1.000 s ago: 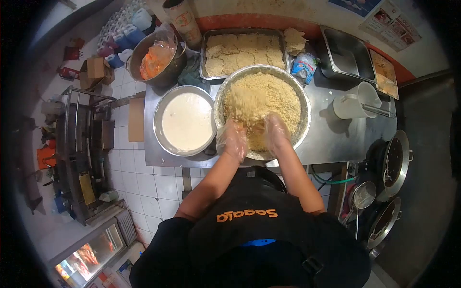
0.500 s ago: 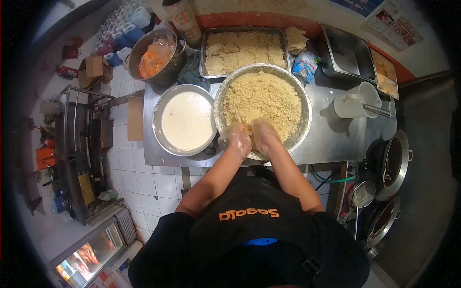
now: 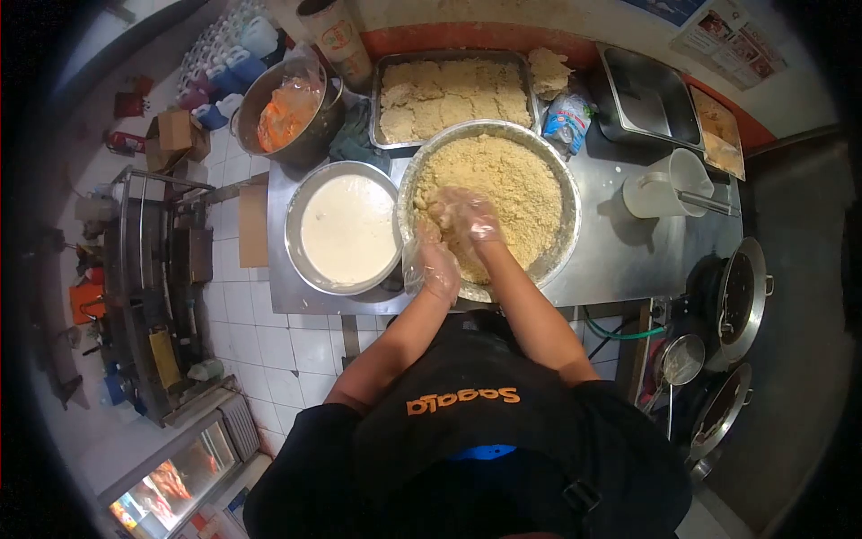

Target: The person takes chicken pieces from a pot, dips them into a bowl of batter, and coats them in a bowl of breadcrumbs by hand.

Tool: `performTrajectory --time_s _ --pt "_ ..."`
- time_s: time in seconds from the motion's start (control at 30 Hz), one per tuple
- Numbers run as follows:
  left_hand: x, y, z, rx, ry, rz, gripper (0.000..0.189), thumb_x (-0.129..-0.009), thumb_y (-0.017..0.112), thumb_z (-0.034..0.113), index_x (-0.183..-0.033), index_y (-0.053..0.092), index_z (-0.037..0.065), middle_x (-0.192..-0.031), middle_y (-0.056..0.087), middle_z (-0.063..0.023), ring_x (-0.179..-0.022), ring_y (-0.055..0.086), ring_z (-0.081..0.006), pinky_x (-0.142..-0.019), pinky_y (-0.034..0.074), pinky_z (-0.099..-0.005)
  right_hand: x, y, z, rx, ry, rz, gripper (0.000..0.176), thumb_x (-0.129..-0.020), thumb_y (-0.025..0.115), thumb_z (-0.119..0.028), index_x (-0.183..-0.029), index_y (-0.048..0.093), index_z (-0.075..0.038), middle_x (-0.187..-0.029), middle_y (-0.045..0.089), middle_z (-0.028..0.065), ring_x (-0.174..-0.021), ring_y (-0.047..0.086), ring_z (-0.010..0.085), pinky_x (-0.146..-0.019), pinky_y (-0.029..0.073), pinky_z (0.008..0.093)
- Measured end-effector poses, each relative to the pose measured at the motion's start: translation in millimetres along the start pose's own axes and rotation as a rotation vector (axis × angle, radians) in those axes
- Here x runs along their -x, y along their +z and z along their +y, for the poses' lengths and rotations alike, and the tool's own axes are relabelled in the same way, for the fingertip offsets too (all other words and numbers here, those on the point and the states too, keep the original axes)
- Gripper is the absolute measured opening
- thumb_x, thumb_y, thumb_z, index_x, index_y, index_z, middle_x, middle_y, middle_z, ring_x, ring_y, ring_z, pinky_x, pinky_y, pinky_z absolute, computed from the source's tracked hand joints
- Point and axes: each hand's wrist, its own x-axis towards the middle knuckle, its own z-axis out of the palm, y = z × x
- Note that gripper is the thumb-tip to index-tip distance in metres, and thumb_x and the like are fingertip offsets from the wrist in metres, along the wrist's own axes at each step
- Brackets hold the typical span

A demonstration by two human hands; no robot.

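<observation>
Gloved right hand (image 3: pixel 467 217), fingers curled around breadcrumbs (image 3: pixel 521 180) in the bowl (image 3: pixel 568 235); left hand (image 3: pixel 436 262) just beside, finger state unclear. Breading seemingly mid-step; next calls for even pressing.

L hand (image 3: pixel 437 262) nearer body than R hand (image 3: pixel 467 216)

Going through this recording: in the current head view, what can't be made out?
- Whether the right hand holds anything: its clear glove and the breadcrumbs cover the fingers.
- The left hand grip: the crumpled glove hides it, at the near side of the crumb bowl.
- What is in the pot: an orange plastic bag covers it.
- The wall posters: cut off by the top edge, and the print is too small.
</observation>
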Motion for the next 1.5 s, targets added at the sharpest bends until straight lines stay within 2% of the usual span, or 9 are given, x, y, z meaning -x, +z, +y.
performTrajectory --time_s 0.27,0.33,0.47,0.53,0.8,1.07,1.13,1.27,1.5 --pt "11.0 4.2 15.0 -0.666 0.238 -0.043 0.069 -0.09 0.049 0.032 -0.148 0.024 0.004 -0.152 0.025 -0.0196 -0.142 0.02 -0.032 -0.117 0.009 -0.0385 25.4 -42.1 -61.6 -0.19 0.269 0.393 0.034 -0.093 0.052 -0.014 -0.124 0.055 -0.001 -0.113 0.063 0.012 -0.099 0.061 0.0233 -0.087 0.049 0.0324" --pt "10.5 14.2 28.1 -1.216 0.407 -0.168 0.068 -0.087 0.048 0.023 -0.148 0.025 0.002 -0.152 0.025 -0.022 -0.142 0.02 -0.0348 -0.118 0.009 -0.0387 26.6 -29.3 -56.8 0.836 -0.765 0.211 0.039 -0.087 0.054 -0.011 -0.125 0.056 -0.003 -0.106 0.065 0.0152 -0.098 0.062 0.0303 -0.087 0.049 0.0389" --pt "-20.0 11.6 21.1 -1.957 0.786 -0.415 0.076 -0.077 0.049 0.008 -0.147 0.022 -0.005 -0.152 0.023 -0.0248 -0.143 0.02 -0.0372 -0.117 0.015 -0.0415 29.1 -24.8 -37.6 1.375 -0.03 -0.255 0.039 -0.085 0.052 -0.02 -0.121 0.057 -0.006 -0.108 0.064 0.0192 -0.105 0.06 0.0328 -0.104 0.036 0.0466" --pt "-21.2 13.6 31.1 -2.173 0.802 -0.537 0.072 -0.075 0.052 0.011 -0.141 0.032 -0.008 -0.148 0.03 -0.027 -0.139 0.029 -0.0366 -0.117 0.018 -0.0412 32.6 -23.2 -37.8 1.485 -0.18 -0.21 0.039 -0.084 0.052 -0.021 -0.12 0.056 -0.007 -0.104 0.065 0.018 -0.105 0.06 0.0325 -0.107 0.033 0.0484" --pt "-29.9 17.8 40.1 -2.097 0.77 -0.591 0.055 -0.075 0.055 0.015 -0.126 0.053 -0.005 -0.13 0.051 -0.0257 -0.123 0.048 -0.0347 -0.112 0.028 -0.0393 46.4 -46.5 -40.2 1.313 -0.545 0.165 0.036 -0.078 0.056 -0.018 -0.11 0.059 -0.003 -0.099 0.065 0.02 -0.097 0.061 0.0361 -0.102 0.036 0.0528" --pt "-45.7 33.3 48.0 -1.815 0.68 -0.364 0.046 -0.076 0.053 0.013 -0.121 0.058 0.0 -0.117 0.062 -0.0198 -0.108 0.059 -0.0349 -0.104 0.039 -0.0394 5.9 -50.1 -68.9 1.027 -0.218 0.287 0.023 -0.079 0.057 -0.014 -0.099 0.06 -0.005 -0.078 0.062 0.0161 -0.075 0.061 0.0335 -0.067 0.048 0.0458" --pt "-68.5 42.6 55.3 -1.594 1.445 -0.418 0.041 -0.079 0.052 0.013 -0.118 0.059 0.002 -0.116 0.061 -0.0219 -0.108 0.058 -0.0366 -0.1 0.042 -0.04 -34.7 -60.5 -60.9 1.174 -0.382 0.255 0.035 -0.074 0.066 -0.021 -0.105 0.059 -0.006 -0.082 0.062 0.0135 -0.08 0.062 0.0309 -0.073 0.05 0.0439" --pt "-107.1 51.5 55.6 -1.735 1.149 -0.456 0.035 -0.082 0.048 0.013 -0.113 0.061 0.001 -0.113 0.061 -0.0237 -0.109 0.057 -0.0373 -0.099 0.042 -0.0406 -71.0 -46.0 -79.1 1.506 -0.05 -0.072 0.062 -0.061 0.078 -0.021 -0.117 0.056 -0.008 -0.097 0.065 0.0154 -0.096 0.063 0.0329 -0.082 0.051 0.0432" --pt "-53.3 42.6 98.6 -2.061 0.5 -0.767 0.039 -0.082 0.048 0.012 -0.118 0.06 0.003 -0.121 0.058 -0.0212 -0.117 0.052 -0.034 -0.105 0.037 -0.0409 1.0 -54.2 -84.5 1.268 -0.211 -0.177 0.037 -0.077 0.058 -0.009 -0.114 0.058 -0.007 -0.106 0.063 0.017 -0.103 0.06 0.0334 -0.093 0.044 0.0435"
